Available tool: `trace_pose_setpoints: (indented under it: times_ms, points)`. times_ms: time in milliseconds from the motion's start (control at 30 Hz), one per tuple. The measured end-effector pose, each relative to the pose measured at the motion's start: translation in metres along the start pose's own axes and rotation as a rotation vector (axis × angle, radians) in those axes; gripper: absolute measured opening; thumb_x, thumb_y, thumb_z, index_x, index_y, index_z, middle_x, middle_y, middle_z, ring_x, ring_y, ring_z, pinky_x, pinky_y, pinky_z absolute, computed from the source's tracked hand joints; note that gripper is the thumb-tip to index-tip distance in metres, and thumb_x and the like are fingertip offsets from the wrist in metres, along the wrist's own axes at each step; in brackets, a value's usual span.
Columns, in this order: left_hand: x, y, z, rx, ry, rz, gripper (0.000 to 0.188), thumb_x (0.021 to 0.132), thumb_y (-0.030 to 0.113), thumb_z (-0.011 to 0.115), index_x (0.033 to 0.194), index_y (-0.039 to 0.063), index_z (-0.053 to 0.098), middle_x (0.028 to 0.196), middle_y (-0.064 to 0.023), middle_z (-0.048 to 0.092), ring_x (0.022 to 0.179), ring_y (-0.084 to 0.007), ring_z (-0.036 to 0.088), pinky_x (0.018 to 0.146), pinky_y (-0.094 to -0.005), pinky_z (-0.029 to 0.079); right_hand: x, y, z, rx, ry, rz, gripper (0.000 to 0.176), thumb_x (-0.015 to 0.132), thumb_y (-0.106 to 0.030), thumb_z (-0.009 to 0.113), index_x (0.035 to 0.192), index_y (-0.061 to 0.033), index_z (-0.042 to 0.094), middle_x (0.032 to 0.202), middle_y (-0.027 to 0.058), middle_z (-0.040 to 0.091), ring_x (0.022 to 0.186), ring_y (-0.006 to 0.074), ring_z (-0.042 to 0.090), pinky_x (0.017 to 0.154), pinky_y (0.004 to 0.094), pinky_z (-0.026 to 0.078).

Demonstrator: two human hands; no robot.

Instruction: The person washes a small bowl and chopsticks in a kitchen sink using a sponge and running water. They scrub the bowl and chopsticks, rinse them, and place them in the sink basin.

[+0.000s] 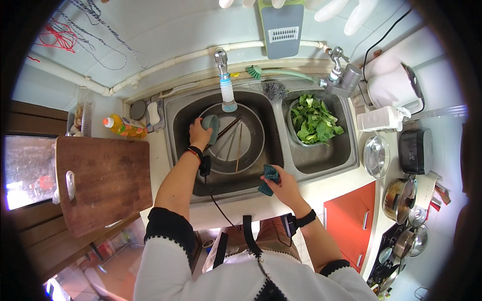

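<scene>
My left hand [199, 133] grips a small grey-green bowl [211, 128], tilted on its side over the left rim of a wide round metal basin [254, 146]. In that basin lie several chopsticks [230, 142], some dark and one lighter brown. The basin sits in the larger left bowl of a steel double sink [226, 190]. Above it hangs a faucet with a white and blue extension hose [226, 90]. My right hand [285, 185] pinches a bunched dark teal cloth [269, 180] over the sink's front rim, apart from the basin.
Leafy greens [314, 120] fill a clear bowl in the right sink. A wooden cutting board [105, 180] and a dish soap bottle [126, 126] stand left. A green brush [254, 71] and a steel scourer [275, 90] lie behind. A glass lid [376, 156] and pots [399, 201] are right.
</scene>
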State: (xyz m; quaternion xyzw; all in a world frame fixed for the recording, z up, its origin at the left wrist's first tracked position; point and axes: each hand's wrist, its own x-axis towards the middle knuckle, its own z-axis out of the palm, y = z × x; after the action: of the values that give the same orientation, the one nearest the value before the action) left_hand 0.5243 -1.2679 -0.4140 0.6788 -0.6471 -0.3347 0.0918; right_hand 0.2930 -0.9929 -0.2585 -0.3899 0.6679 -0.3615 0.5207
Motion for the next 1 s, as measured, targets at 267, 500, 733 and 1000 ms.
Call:
trace_pose_setpoints:
  times_ms: [267, 500, 733, 1000]
  points:
    - [-0.003, -0.003, 0.014, 0.086, 0.011, -0.005, 0.061, 0.081, 0.023, 0.076, 0.135, 0.009, 0.052, 0.134, -0.0234, 0.051, 0.125, -0.0416, 0.051, 0.102, -0.0472, 0.047, -0.004, 0.003, 0.009, 0.036, -0.002, -0.054, 0.034, 0.093, -0.005, 0.063, 0.126, -0.0015, 0.056, 0.1, 0.0132, 0.075, 0.094, 0.0247, 0.073, 0.08, 0.0323, 0.056]
    - [0.026, -0.058, 0.052, -0.249, -0.025, -0.174, 0.048, 0.085, 0.015, 0.069, 0.13, 0.003, 0.058, 0.127, -0.0251, 0.062, 0.118, -0.0417, 0.059, 0.099, -0.0448, 0.049, -0.006, 0.006, 0.01, 0.059, -0.01, -0.035, 0.035, 0.093, -0.004, 0.064, 0.127, -0.0011, 0.056, 0.099, 0.0133, 0.075, 0.094, 0.0235, 0.073, 0.079, 0.0315, 0.056]
    - [0.032, -0.08, 0.059, -0.159, -0.108, -0.267, 0.043, 0.089, 0.006, 0.058, 0.132, 0.002, 0.058, 0.125, -0.025, 0.064, 0.116, -0.0429, 0.061, 0.096, -0.0457, 0.051, -0.005, 0.004, 0.013, 0.056, -0.015, -0.043, 0.034, 0.093, -0.004, 0.064, 0.127, -0.0008, 0.056, 0.1, 0.0133, 0.075, 0.094, 0.0233, 0.073, 0.08, 0.0314, 0.056]
    - [-0.003, -0.034, 0.028, 0.068, 0.073, 0.12, 0.038, 0.083, 0.003, 0.064, 0.121, 0.003, 0.061, 0.122, -0.0231, 0.062, 0.117, -0.0399, 0.058, 0.097, -0.0476, 0.049, -0.002, 0.008, 0.012, 0.137, -0.036, -0.009, 0.032, 0.094, -0.002, 0.062, 0.126, 0.0002, 0.056, 0.102, 0.0131, 0.074, 0.095, 0.0216, 0.073, 0.082, 0.0313, 0.056]
